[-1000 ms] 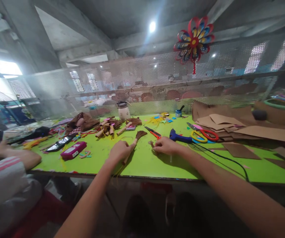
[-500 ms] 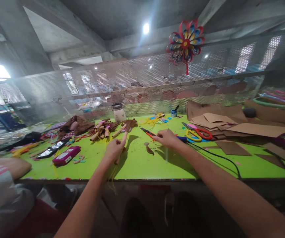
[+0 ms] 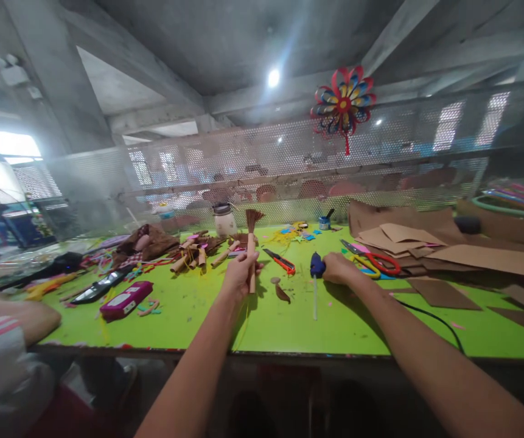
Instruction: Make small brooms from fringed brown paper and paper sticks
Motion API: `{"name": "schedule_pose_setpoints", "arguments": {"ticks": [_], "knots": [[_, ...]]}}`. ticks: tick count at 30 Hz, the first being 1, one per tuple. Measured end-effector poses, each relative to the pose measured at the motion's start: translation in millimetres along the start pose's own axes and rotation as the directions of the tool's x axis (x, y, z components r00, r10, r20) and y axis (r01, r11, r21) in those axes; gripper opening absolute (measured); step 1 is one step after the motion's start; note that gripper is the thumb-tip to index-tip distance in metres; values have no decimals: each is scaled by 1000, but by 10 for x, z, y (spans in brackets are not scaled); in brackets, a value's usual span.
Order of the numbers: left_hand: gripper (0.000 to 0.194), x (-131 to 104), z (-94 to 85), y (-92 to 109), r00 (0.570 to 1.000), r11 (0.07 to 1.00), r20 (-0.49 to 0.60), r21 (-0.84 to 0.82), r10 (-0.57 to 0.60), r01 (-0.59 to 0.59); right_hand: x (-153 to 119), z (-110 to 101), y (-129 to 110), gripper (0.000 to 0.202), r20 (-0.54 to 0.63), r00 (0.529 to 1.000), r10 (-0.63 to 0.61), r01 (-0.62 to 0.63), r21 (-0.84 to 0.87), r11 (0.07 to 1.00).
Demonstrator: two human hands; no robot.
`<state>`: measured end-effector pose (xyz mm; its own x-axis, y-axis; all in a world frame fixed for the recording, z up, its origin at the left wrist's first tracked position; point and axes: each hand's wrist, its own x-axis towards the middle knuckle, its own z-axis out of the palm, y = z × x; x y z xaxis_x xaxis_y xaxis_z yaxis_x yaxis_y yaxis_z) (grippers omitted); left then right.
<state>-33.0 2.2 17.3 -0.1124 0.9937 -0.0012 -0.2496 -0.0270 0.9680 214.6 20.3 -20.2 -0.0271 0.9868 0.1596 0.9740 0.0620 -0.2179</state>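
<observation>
My left hand is closed around a small brown paper broom, a rolled tube with a fringed top, held upright above the green table. My right hand is closed on a blue glue gun; a pale glue stick juts from it toward the table's front edge. Between the two hands lies an orange utility knife, its dark end pointing away to the left. Just nearer to me rest a small brown leaf-shaped scrap and a small pale disc.
Brown paper sheets and scissors lie on the right. Paper rolls, a jar and a purple box are to the left. A black cord runs at right. Another person's arm rests at far left.
My right hand has let go of the utility knife, which now lies on the table, and has moved right onto the glue gun. My left hand has brought the paper broom right and more upright.
</observation>
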Motion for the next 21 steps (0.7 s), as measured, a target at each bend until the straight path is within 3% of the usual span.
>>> {"name": "schedule_pose_setpoints", "arguments": {"ticks": [6, 8, 10, 12, 14, 16, 17, 19, 21], "knots": [[24, -22, -90, -75, 996, 991, 50, 107, 80, -85, 52, -28, 71, 27, -97, 995, 0, -2, -14, 1000], [21, -39, -113, -109, 994, 987, 81, 136, 79, -90, 82, -74, 103, 25, -157, 986, 56, -47, 63, 997], [17, -52, -124, -138, 991, 987, 116, 141, 66, -82, 89, -139, 106, 22, -207, 971, 120, -62, 264, 963], [14, -67, -126, -151, 988, 991, 148, 118, 39, -56, 51, -215, 59, 24, -215, 966, 142, 10, 581, 814], [14, -89, -121, -147, 986, 996, 166, 84, 14, -28, -40, -291, -40, 29, -189, 980, 68, 129, 851, 508], [18, -115, -109, -138, 984, 998, 177, 56, -10, 0, -166, -356, -169, 34, -175, 980, -90, 192, 950, 244], [18, -126, -102, -137, 983, 999, 185, 46, -21, 12, -233, -382, -236, 37, -179, 970, -168, 207, 963, 173], [16, -142, -88, -144, 979, 999, 204, 36, -29, 22, -351, -420, -357, 40, -162, 944, -287, 212, 965, 155], [13, -149, -78, -160, 976, 999, 218, 37, -14, 6, -434, -440, -445, 42, -126, 922, -367, 221, 948, 229]]}}
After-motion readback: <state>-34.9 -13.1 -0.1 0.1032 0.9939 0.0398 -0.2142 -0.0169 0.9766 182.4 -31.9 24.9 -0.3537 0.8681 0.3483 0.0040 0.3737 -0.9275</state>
